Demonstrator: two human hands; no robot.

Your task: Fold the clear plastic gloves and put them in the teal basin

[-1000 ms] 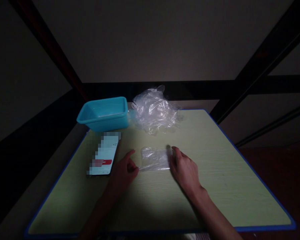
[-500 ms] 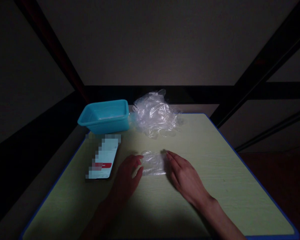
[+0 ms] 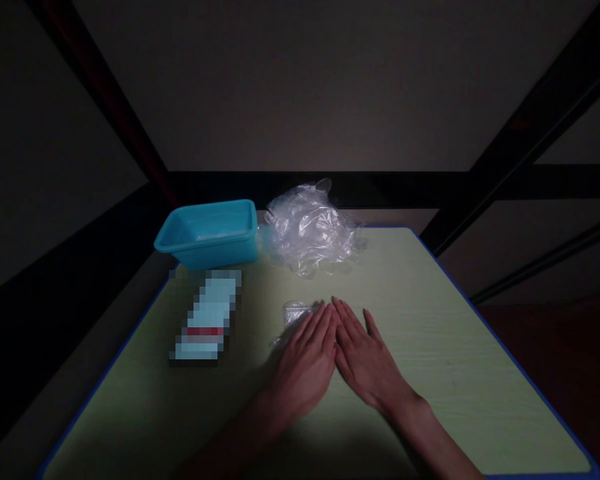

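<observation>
A folded piece of clear plastic (image 3: pixel 296 313) lies flat on the table, partly hidden under my fingers. My left hand (image 3: pixel 310 360) rests palm down over it, fingers stretched forward. Beside it, my right hand (image 3: pixel 363 353) also lies flat at the plastic's right end, its little finger spread away. The fingertips of both hands meet in the middle. Beyond them, at the table's back, sits a loose heap of clear plastic gloves (image 3: pixel 313 230).
A turquoise basket (image 3: pixel 215 253) stands at the back left corner. Nearer, on the left, lies a phone (image 3: pixel 210 313) with a lit, blurred screen. The pale table (image 3: pixel 455 400) has a blue edge, and a wall rises behind it.
My left hand has moved right and flattened onto the plastic, up against my right hand. My right hand has stayed nearly in place, with its fingers now flatter and more spread.
</observation>
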